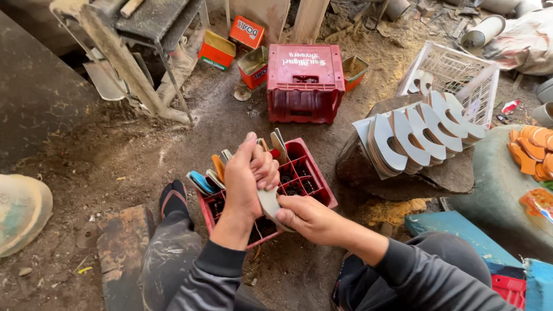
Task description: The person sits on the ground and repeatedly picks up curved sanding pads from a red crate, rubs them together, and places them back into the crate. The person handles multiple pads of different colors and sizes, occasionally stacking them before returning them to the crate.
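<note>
We have both hands on one cutout, a flat grey-beige sole-shaped piece, held over the red crate near centre.

Left hand: fingers curled shut over the upper end of the cutout, thumb up, wrapping it from the left. Right hand: closed on the lower end, fingers pinching the edge from below-right. Neither hand is open; both grip the same piece.

Handling, our read:
- Light. Thin sheet stock, one hand would carry it.
- Semi-stiff. It looks to hold its shape between the two grips, but we expect it flexes if bent across the narrow waist.
- Not fragile, not slippery: matte surface, and everything around is dusty, so grip should be fine.
- Edges are cut, probably rough. Best hold is by the two ends, thumb on the flat face, as now. Pinching the middle invites bending.

Surroundings: the crate is divided into cells with dark bits inside; more cutouts, some blue and orange, stand on edge along its far-left side. Right of it, a fanned stack of the same grey pieces sits on a rock. Orange pieces lie far right. A second red crate stands far centre, a white basket to its right. Dirt floor throughout.
</note>
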